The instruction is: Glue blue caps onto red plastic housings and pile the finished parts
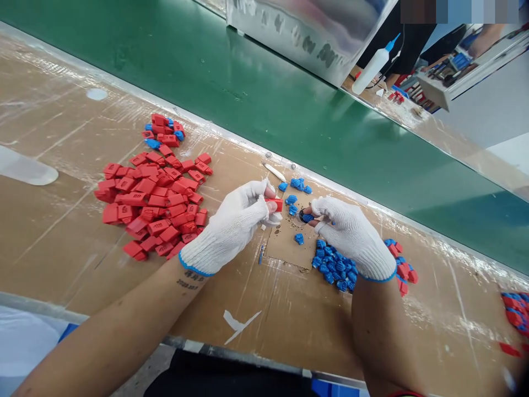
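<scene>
My left hand point(243, 215), in a white knit glove with bare fingertips, pinches a small red plastic part point(274, 205). Across from it, my right hand point(345, 226), gloved the same way, has a small blue plastic part point(307, 218) between thumb and fingers, over a small dark round spot on a cardboard sheet point(285, 248). The two parts are apart. Several loose blue pieces point(291, 199) lie between the hands. Below my right hand is a heap of blue pieces point(334, 264), partly covered by it. Left of my left hand spreads a large pile of red parts point(152, 198).
Beyond the brown worktable point(256, 303) runs a green conveyor belt point(165, 71). A white-handled tool point(274, 171) lies near the table's far edge. Mixed red and blue pieces point(403, 270) sit to the right. A white squeeze bottle point(372, 69) stands across the belt, near another person.
</scene>
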`<state>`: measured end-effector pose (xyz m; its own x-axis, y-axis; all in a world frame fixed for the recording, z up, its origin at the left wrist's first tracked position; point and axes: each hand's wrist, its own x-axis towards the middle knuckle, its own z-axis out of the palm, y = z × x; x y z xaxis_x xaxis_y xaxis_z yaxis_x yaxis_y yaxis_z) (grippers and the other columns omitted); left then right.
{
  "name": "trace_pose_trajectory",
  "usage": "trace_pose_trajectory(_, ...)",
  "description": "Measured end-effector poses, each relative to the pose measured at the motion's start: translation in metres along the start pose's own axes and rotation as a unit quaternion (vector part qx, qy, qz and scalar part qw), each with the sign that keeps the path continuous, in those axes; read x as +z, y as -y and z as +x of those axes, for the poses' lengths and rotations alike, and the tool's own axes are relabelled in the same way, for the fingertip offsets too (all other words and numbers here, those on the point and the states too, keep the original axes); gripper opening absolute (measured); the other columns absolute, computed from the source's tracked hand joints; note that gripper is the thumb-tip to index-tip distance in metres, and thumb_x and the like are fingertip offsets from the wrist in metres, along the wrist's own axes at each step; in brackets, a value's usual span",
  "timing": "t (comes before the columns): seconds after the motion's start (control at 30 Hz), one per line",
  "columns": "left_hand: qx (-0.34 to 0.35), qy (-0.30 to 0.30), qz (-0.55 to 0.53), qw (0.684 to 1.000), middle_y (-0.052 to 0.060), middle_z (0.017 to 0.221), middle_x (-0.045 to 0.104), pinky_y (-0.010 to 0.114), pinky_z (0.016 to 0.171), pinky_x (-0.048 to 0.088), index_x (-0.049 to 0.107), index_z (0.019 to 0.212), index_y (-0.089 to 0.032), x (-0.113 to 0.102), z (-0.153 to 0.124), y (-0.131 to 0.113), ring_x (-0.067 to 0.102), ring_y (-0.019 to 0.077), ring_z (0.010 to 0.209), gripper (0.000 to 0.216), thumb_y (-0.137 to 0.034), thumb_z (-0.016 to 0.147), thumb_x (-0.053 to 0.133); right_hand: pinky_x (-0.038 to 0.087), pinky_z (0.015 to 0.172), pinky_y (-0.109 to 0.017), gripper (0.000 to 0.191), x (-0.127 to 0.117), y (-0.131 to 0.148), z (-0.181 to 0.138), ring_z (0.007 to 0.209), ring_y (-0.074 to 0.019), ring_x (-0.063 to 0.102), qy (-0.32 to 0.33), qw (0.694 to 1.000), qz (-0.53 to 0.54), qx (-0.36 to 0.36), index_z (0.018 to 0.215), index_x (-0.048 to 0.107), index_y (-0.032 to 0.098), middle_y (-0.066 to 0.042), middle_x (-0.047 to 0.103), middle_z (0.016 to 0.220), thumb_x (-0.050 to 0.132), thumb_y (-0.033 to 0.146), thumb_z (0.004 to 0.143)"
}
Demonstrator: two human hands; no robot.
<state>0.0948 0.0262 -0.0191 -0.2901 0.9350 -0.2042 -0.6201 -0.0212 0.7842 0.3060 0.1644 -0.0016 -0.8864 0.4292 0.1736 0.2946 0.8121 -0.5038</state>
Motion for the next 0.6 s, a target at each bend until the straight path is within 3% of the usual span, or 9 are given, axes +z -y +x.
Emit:
trace_pose_trajectory(0.27,0.008,0.007,0.0,1.0,-0.002,0.079,0.06,0.018,0.062,0.055,0.062,0.086,-0.016,-0.0008,0.0013,0.0007,0.059,0.0072,0.069,0.021,-0.016,0.079,0.081,0.046,0.072,-0.032,0.02,-0.0004,0.0013,-0.0007,0.075,-0.0176,0.061,-0.016,0.999,-0.037,0.012,0.091,0.06,0.024,-0.001,0.069,0.084,0.054,0.008,0.08)
trace_pose_trajectory(0.6,0.006,0.006,0.017,1.0,-0.001,0.08,0.061,0.019,0.062,0.054,0.063,0.086,-0.016,-0.0013,-0.0001,0.0003,0.059,0.0075,0.069,0.019,-0.016,0.08,0.081,0.046,0.074,-0.035,0.025,0.0006,-0.002,-0.0018,0.079,-0.0203,0.064,-0.015,0.999,-0.028,0.024,0.093,0.061,0.024,-0.002,0.075,0.089,0.056,0.007,0.075)
